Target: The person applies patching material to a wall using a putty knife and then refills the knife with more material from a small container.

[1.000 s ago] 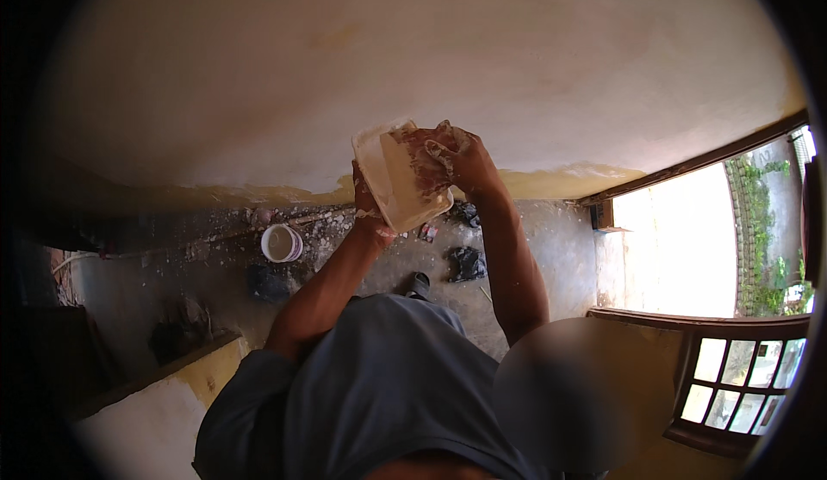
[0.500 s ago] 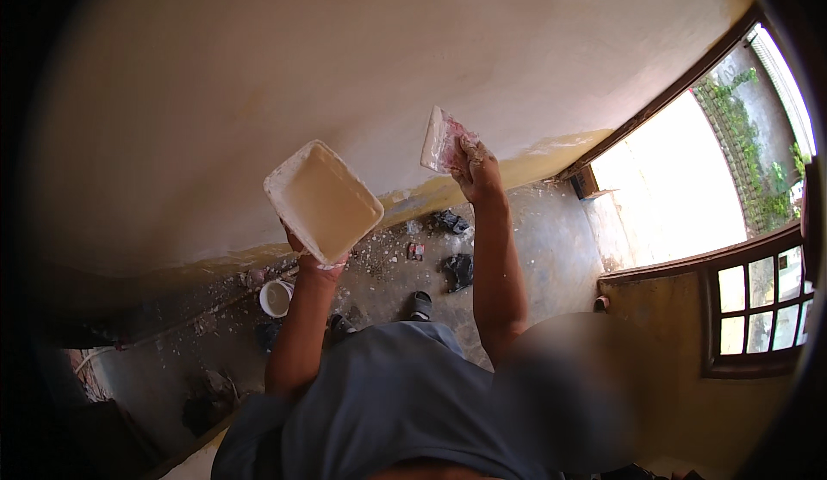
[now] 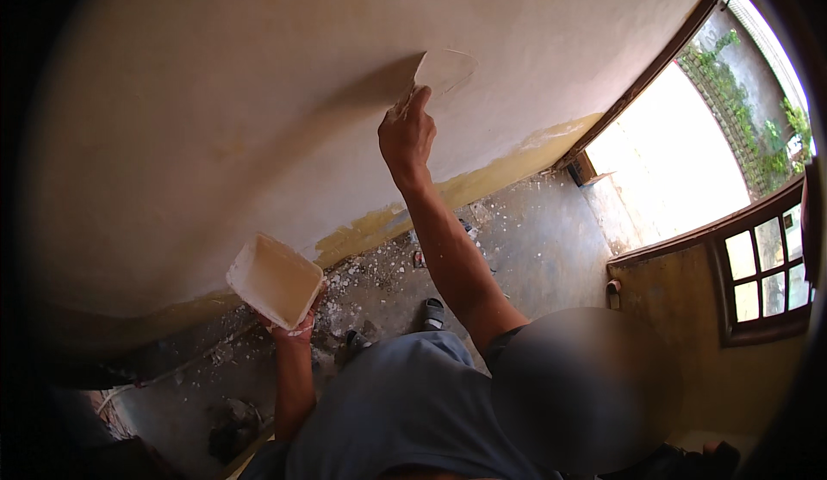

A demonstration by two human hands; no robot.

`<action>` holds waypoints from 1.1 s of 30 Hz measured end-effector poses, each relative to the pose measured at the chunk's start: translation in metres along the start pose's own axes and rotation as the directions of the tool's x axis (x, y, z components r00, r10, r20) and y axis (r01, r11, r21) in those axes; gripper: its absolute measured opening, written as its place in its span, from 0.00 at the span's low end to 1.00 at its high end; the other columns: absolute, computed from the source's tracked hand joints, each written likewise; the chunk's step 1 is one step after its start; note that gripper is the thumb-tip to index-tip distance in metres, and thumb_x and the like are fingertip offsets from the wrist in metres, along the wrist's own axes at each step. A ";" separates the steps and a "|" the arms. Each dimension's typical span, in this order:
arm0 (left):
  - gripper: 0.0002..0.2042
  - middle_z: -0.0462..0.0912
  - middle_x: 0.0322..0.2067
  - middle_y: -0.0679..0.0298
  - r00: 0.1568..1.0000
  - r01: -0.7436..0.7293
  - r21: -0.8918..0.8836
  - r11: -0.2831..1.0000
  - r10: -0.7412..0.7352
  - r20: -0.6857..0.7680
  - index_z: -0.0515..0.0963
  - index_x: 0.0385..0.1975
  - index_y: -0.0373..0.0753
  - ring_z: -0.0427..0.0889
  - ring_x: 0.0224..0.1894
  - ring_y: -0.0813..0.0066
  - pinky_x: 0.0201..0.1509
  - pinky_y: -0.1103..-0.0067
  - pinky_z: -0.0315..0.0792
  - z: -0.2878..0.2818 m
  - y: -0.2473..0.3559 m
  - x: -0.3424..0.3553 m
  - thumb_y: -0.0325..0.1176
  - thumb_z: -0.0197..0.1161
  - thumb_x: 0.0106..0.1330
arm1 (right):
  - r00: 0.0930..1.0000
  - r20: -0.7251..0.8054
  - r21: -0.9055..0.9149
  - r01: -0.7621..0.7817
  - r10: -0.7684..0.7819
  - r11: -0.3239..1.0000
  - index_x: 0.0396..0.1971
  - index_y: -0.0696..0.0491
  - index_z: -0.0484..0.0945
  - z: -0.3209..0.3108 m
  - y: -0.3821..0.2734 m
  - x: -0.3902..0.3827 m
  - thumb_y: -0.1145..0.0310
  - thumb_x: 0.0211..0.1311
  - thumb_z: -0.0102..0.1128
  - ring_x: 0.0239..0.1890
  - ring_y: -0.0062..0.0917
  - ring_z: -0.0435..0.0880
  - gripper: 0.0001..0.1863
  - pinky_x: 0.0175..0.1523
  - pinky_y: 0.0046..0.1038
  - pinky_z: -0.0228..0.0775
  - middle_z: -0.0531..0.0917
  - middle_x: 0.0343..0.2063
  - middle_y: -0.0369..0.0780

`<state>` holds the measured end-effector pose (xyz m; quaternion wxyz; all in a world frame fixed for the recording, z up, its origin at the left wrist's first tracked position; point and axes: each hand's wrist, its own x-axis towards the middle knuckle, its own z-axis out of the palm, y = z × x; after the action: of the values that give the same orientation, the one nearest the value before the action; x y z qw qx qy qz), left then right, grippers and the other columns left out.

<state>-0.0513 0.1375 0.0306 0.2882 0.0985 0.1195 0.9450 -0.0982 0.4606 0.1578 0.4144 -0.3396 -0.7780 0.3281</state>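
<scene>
My right hand (image 3: 407, 140) reaches up to the pale plastered wall (image 3: 233, 75), its fingers wrapped round a flat putty scraper (image 3: 415, 80). The scraper is seen nearly edge-on, its blade at the wall. A fresh smear of putty (image 3: 451, 69) with a curved outline shows just right of the blade. Lower left, my left hand (image 3: 299, 323) grips a rectangular tub (image 3: 244, 271) from below, with some of its fingers hidden. The tub is tilted, and smooth cream putty (image 3: 282, 286) lies inside. White residue coats its rim and my left hand.
White crumbs (image 3: 345, 280) litter the grey floor (image 3: 534, 230) along the wall's foot. Bare yellow wall (image 3: 366, 232) shows below the plaster. My sandalled foot (image 3: 433, 314) stands beneath me. A bright doorway (image 3: 668, 148) opens at right, near a brown-framed window (image 3: 767, 269).
My right hand has moved up and left, bringing the scraper to the wall, where the putty smear now shows. My left hand has lowered the tub down and to the left.
</scene>
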 end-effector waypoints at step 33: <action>0.36 0.73 0.60 0.55 0.985 0.037 0.071 0.997 -0.025 -0.168 0.63 0.67 0.51 0.75 0.58 0.42 0.49 0.37 0.74 0.001 -0.010 -0.017 0.62 0.59 0.62 | 0.820 0.316 0.837 -0.478 0.477 0.267 0.38 0.61 0.72 0.021 0.126 0.037 0.84 0.56 0.49 0.25 0.29 0.78 0.09 0.29 0.30 0.76 0.77 0.29 0.44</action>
<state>-0.0321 0.1357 0.0268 0.2879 0.0277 0.1794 0.9403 -0.0999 0.5558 0.0643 0.4095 -0.2857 -0.3452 0.7947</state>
